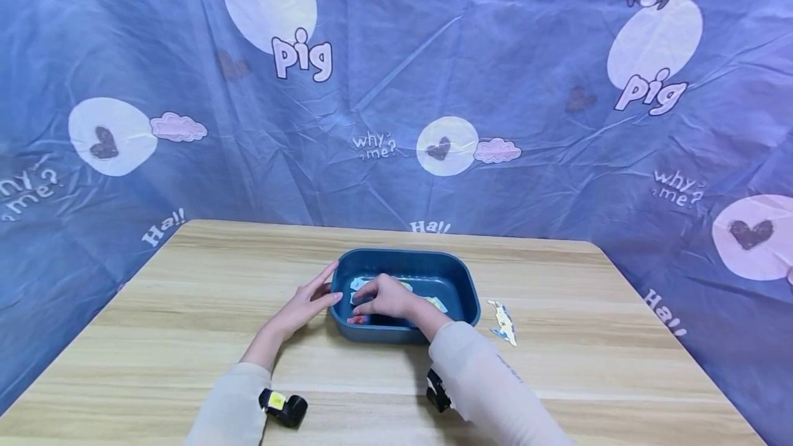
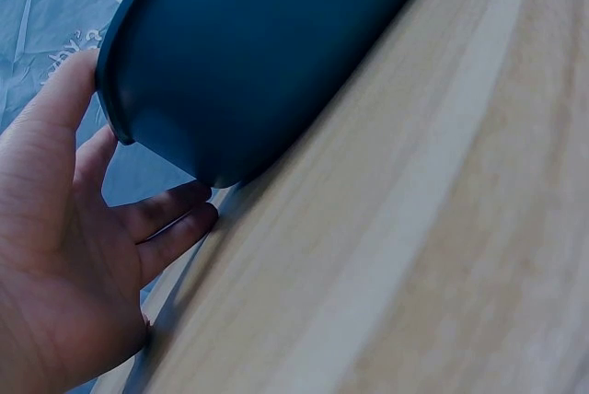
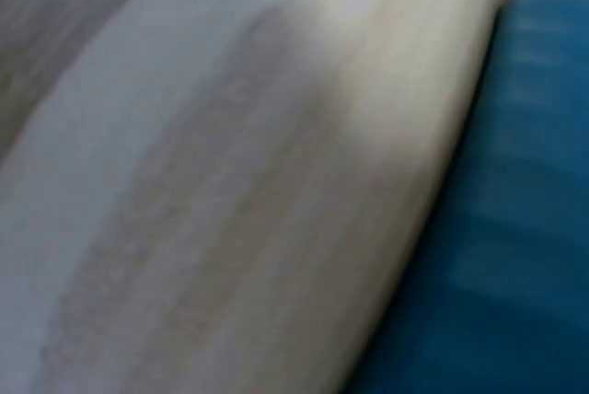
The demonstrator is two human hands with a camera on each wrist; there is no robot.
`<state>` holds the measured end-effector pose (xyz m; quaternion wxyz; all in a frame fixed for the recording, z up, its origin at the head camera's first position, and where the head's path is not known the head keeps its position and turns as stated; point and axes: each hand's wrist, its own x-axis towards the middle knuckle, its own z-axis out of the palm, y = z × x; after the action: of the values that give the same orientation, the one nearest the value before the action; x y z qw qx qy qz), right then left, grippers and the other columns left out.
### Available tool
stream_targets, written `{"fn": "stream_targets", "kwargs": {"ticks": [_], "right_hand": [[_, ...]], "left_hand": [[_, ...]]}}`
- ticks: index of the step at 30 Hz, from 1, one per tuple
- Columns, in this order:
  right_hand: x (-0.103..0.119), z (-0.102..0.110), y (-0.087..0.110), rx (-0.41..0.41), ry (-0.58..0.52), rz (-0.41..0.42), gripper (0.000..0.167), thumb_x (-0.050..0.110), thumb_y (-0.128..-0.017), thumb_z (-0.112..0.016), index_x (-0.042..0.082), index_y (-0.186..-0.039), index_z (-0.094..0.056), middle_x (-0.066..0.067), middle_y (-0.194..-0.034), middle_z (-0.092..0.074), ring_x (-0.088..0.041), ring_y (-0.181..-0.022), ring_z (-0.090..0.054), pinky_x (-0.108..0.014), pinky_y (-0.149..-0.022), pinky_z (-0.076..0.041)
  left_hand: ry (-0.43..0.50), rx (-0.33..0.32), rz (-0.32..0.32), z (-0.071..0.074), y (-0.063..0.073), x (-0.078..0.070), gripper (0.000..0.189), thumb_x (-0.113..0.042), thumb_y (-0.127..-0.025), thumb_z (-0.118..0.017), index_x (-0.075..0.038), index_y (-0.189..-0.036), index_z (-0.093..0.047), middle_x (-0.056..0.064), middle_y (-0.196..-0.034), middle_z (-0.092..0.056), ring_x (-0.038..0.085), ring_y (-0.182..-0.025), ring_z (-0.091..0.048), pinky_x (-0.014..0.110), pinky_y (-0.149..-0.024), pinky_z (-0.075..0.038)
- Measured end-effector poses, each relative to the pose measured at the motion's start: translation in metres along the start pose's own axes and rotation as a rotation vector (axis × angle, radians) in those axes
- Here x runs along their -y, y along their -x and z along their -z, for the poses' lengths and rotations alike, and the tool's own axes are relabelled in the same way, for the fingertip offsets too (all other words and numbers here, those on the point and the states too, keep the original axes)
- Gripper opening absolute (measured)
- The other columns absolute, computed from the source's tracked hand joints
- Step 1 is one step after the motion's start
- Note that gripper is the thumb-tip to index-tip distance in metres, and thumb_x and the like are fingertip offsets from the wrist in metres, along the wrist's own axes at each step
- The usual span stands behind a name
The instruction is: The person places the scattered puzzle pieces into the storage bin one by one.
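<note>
A dark blue rectangular box [image 1: 403, 334] with rounded corners stands on the table. My left hand [image 1: 303, 308] is at the box's left end, thumb at the rim and fingers spread along the outside. In the left wrist view the same hand [image 2: 74, 237] touches the end wall with extended fingers. My right hand [image 1: 390, 296] reaches down inside the box, its bent fingers above flat cut-out pieces. Near its fingertips lie a light blue piece [image 1: 358, 283] and a red piece [image 1: 357, 320]; whether it pinches one is unclear. A yellow and pale piece [image 1: 436, 303] lies by the right wrist.
Right of the box, a white, yellow and blue cut-out [image 1: 504, 323] lies on the wooden table [image 1: 248, 253]. A blue printed curtain [image 1: 384, 102] hangs behind and at both sides. In the right wrist view, the box's outer wall [image 3: 497, 256] fills the right side.
</note>
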<state>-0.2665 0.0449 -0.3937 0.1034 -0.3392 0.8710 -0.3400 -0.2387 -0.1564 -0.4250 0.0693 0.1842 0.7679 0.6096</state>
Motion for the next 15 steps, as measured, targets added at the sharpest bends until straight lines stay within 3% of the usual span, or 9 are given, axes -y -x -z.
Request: {"fn": "stream_targets", "kwargs": {"ticks": [4, 7, 11, 15], "right_hand": [[0.006, 0.007, 0.001, -0.022, 0.004, 0.006, 0.027, 0.018, -0.074, -0.068, 0.003, -0.096, -0.067, -0.005, -0.090, -0.065, -0.012, -0.081, -0.057, -0.020, -0.067, -0.044], [0.011, 0.013, 0.004, -0.042, -0.023, -0.004, 0.028, 0.018, -0.075, -0.068, 0.003, -0.098, -0.066, -0.005, -0.084, -0.065, -0.016, -0.068, -0.056, -0.022, -0.056, -0.044], [0.013, 0.022, 0.008, -0.047, -0.093, -0.026, 0.031, 0.019, -0.075, -0.067, 0.002, -0.101, -0.064, -0.005, -0.074, -0.064, -0.031, -0.052, -0.052, -0.035, -0.047, -0.046], [0.017, 0.032, 0.015, -0.042, -0.161, -0.036, 0.032, 0.019, -0.077, -0.066, 0.003, -0.104, -0.063, -0.007, -0.077, -0.064, -0.035, -0.058, -0.054, -0.044, -0.053, -0.047]], "left_hand": [[0.010, 0.013, 0.000, -0.002, 0.005, -0.014, 0.063, -0.018, -0.087, -0.052, -0.015, -0.139, -0.016, 0.026, -0.123, -0.040, 0.031, -0.115, -0.037, 0.044, -0.094, -0.027], [-0.001, 0.008, 0.012, -0.003, 0.008, -0.020, 0.063, -0.018, -0.087, -0.051, -0.015, -0.139, -0.016, 0.026, -0.124, -0.040, 0.030, -0.115, -0.037, 0.043, -0.094, -0.027], [-0.017, 0.001, 0.021, -0.003, 0.008, -0.021, 0.062, -0.019, -0.088, -0.051, -0.015, -0.139, -0.017, 0.025, -0.124, -0.040, 0.030, -0.115, -0.037, 0.043, -0.094, -0.027], [-0.022, 0.001, 0.031, -0.003, 0.009, -0.023, 0.063, -0.021, -0.087, -0.052, -0.016, -0.139, -0.017, 0.024, -0.124, -0.040, 0.029, -0.115, -0.037, 0.044, -0.095, -0.026]]}}
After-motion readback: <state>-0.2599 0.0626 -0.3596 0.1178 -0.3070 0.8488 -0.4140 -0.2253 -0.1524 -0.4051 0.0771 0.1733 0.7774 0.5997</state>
